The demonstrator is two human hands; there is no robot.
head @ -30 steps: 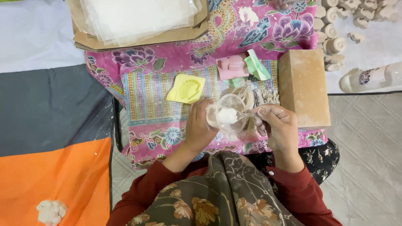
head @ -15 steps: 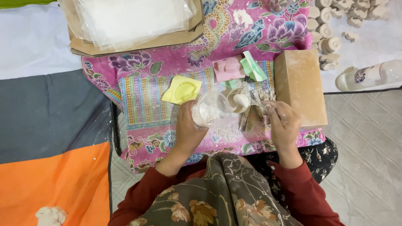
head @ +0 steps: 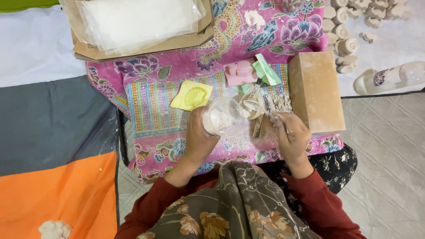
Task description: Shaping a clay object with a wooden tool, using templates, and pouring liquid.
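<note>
A yellow shell mould (head: 192,96) lay on the flowered cloth (head: 186,71), a pink mould (head: 239,72) beyond it. A wooden box (head: 317,91) stood right, plaster shells (head: 345,31) and a bottle (head: 392,77) farther off.

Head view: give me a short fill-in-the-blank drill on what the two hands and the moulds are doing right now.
1. The left hand holds a clear plastic cup with ____ powder inside.
2. The yellow shell-shaped mould lies to the ____ of the pink mould.
3. The tan rectangular block sits nearest the ____ hand.
4. The right hand grips a thin ____ tool.

Missing words: white; left; right; metal
</note>
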